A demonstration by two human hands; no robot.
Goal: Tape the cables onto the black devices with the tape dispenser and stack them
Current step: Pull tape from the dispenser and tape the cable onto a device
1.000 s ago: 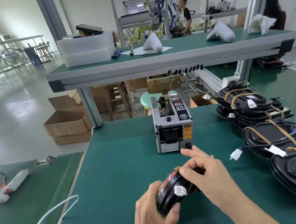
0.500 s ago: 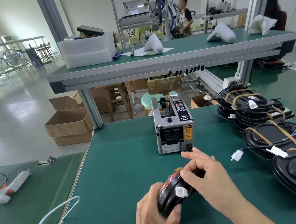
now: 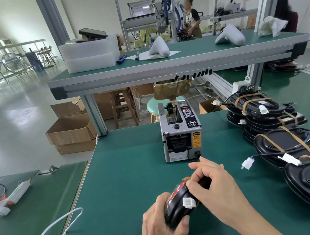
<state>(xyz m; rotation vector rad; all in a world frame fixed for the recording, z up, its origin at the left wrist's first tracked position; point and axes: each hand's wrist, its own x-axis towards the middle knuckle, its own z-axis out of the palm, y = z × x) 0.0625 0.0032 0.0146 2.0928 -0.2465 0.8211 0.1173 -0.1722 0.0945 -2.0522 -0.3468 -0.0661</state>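
Head view showed the left hand (image 3: 164, 231) gripping a black device (image 3: 177, 208) before the tape dispenser (image 3: 181, 133); the right hand (image 3: 213, 183), fingers curled, apparently pressed tape down. Next: stacking it rightward.

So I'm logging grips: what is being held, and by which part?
One black device: left hand grips its near lower edge, right hand curls its fingers over its top.

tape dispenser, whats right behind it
Behind the tape dispenser, past the table edge, stands a stool with a green seat and gold backrest. The dispenser covers part of the seat; its legs are mostly hidden.
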